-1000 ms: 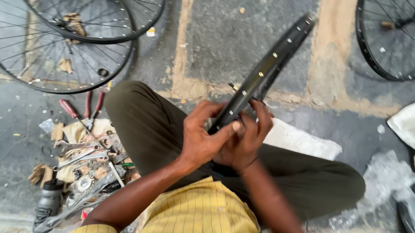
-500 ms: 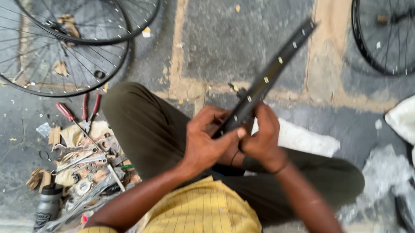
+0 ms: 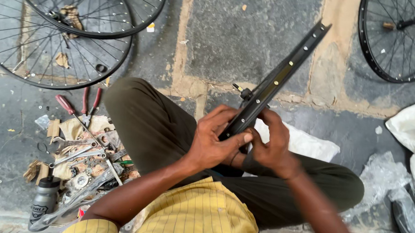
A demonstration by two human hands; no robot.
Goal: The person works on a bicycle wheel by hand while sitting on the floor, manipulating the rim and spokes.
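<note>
Rim [image 3: 284, 78], black, holed, tilted, gripped by both hands.

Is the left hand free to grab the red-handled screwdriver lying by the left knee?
Probably not right away: the left hand is gripping the black wheel rim, and the raised knee sits between it and the screwdriver.

3 spoked wheels [image 3: 57, 40], 1 bare rim [image 3: 276, 84], 1 bottle [image 3: 44, 202], 2 hands [image 3: 243, 146].
</note>
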